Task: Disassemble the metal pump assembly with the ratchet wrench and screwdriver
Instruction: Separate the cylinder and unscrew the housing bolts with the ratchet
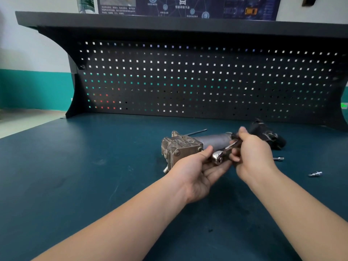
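1. A dark teal workbench (75,185) fills the lower view, backed by a black pegboard (188,81) under a black shelf (169,21); a blue poster (188,6) is seen on the white wall above, and a teal band runs along the wall at the left.
2. The metal pump assembly (180,147) lies on its side on the bench, near the middle, its grey cylinder pointing right.
3. A thin rod (195,132) lies just behind it, a black part (267,135) to its right, and two small silver bits (278,158) (315,174) farther right.
4. The left hand (195,172) is held palm up, its fingers cradling the head of the ratchet wrench (219,157), the thumb reaching toward the pump body.
5. The right hand (252,153) is curled round the wrench handle, clamped on it.
6. Both forearms are bare and extended from the lower edge.
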A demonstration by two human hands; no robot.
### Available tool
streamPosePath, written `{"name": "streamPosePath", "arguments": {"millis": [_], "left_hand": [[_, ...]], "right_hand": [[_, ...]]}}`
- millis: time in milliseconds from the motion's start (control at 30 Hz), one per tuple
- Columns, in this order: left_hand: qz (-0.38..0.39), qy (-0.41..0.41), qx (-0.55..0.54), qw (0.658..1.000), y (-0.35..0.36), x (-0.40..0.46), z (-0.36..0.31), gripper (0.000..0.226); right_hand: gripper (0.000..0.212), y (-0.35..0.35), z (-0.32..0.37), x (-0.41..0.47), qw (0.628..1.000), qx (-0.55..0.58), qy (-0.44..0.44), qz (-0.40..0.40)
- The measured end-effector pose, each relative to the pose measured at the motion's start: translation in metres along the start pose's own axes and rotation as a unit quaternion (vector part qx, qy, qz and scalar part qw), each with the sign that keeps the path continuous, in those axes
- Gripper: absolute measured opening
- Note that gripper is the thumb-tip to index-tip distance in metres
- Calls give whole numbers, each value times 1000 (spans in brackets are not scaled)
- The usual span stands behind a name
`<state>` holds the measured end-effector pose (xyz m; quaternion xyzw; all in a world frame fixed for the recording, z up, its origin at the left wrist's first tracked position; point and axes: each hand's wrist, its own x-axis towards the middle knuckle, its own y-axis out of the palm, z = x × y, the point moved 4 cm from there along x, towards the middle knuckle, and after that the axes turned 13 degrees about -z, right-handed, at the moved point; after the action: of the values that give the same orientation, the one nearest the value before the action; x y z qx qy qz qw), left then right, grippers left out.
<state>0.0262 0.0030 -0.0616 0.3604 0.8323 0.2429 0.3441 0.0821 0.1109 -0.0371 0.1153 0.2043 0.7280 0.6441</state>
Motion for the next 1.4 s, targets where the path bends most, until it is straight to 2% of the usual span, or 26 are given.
{"name": "streamPosePath", "arguments": {"millis": [67, 133, 200, 233, 267, 300, 333, 367, 467, 533, 600, 633, 667, 733, 767, 800, 867, 933, 1000, 1067, 1100, 1133, 1167, 1233, 1333, 1400], "left_hand": [[-18, 8, 8, 1000, -1, 0, 0, 20], [-23, 15, 4, 1000, -1, -1, -1, 18], [-10, 26, -6, 1000, -3, -3, -2, 18], [0, 31, -26, 999, -4, -5, -3, 21], [11, 38, -42, 998, -7, -5, -4, 26], [19, 37, -49, 998, -8, -6, -6, 32], [17, 41, -41, 998, -10, -6, -7, 37], [13, 50, -26, 998, -10, -6, -7, 39], [13, 44, 16, 999, -4, -2, -4, 24], [-8, 38, 7, 999, -2, 1, -5, 20], [-12, 36, -13, 999, -1, 1, -6, 16], [-15, 33, -16, 999, -1, 1, -5, 15], [-15, 30, -13, 999, -1, 1, -5, 16], [-20, 28, 0, 999, -1, 1, -1, 17], [-23, 28, 5, 999, -2, 2, 0, 17], [-24, 31, 10, 999, -2, 3, 1, 17], [-24, 35, 19, 999, -3, 2, 1, 16], [-20, 45, 26, 998, -2, 0, 0, 16], [-7, 52, 27, 998, -3, -2, -2, 18], [19, 54, 13, 998, -6, -3, -3, 28], [21, 54, 13, 998, -7, -5, -4, 32], [15, 60, 13, 998, -8, -6, -5, 33], [20, 57, 3, 998, -8, -7, -5, 30], [27, 47, 4, 999, -4, -7, -3, 20], [5, 47, 13, 999, -3, -2, -3, 23], [-9, 43, -9, 999, -3, -1, -5, 19]], "right_hand": [[21, 6, 18, -11, 988, -31, -147, 43], [6, 17, 36, -37, 931, -89, -324, 143], [38, 27, 37, -69, 820, -191, -478, 249], [50, 31, 32, -84, 738, -261, -556, 279], [55, 33, 26, -99, 650, -314, -628, 292], [56, 34, 20, -107, 580, -343, -678, 295], [54, 34, 17, -110, 558, -352, -693, 291], [51, 33, 18, -108, 579, -339, -684, 285], [32, 27, 28, -85, 734, -254, -594, 209], [12, 23, 31, -61, 836, -206, -489, 144], [16, 14, 28, -28, 945, -114, -298, 69], [20, 9, 21, -15, 983, -65, -169, 36], [23, 5, 11, -8, 998, -24, -56, 15], [25, 0, -3, -2, 999, -10, 46, -1], [25, 0, -4, -2, 999, -20, 38, 3], [25, 0, -1, -1, 1000, -29, -10, 7], [22, 5, 17, -11, 979, -62, -190, 38], [8, 14, 31, -39, 908, -111, -381, 135], [40, 20, 27, -66, 812, -158, -508, 239], [54, 26, 19, -89, 695, -219, -623, 282], [53, 27, 15, -95, 653, -237, -661, 283], [50, 27, 14, -97, 639, -239, -678, 274], [46, 26, 16, -95, 650, -232, -676, 260], [37, 24, 19, -87, 706, -210, -638, 227], [10, 21, 22, -67, 823, -159, -506, 201], [14, 17, 24, -46, 906, -99, -387, 139]]}}
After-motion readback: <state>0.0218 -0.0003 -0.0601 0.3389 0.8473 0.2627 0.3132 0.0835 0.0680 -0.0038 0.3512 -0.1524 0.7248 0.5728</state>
